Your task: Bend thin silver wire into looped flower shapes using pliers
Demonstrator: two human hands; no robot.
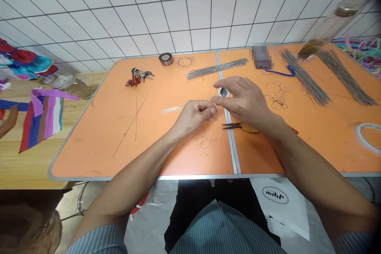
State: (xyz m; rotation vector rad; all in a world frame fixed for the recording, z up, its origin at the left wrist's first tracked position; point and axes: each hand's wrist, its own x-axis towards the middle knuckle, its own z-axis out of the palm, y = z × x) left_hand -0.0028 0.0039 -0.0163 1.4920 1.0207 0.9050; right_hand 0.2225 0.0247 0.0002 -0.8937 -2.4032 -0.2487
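Where a white wall of square tiles (pixel 196 20) rises behind the work, it borders a broad orange surface (pixel 98 139) with grey edging and a grey seam running across it. Toward the far right corner is a tall clear glass bottle (pixel 311 49) with amber liquid at its bottom, and beside it are two long bundles of straight grey metal wires (pixel 306 77), one on either side; a shorter bundle of silvery wires (pixel 217 68) lies across the seam. The right hand (pixel 247 99) is held above the surface just beside the left, its thumb and forefinger spread with a gap between them; whether a strand touches them I cannot tell. The left hand (pixel 193 117) has its thumb and forefinger pressed together, pinching a fine strand of a thin copper-coloured wire loop (pixel 210 139), which shows just below that hand, left of the seam, with small curls along its lower part. Under the right hand are yellow-handled pliers with dark jaws (pixel 233 126), partly hidden, tips pointing left. Farther back lie a bunch of metal keys with a red ornament (pixel 139 76) and a brown roll of tape (pixel 166 59), well apart from both hands.
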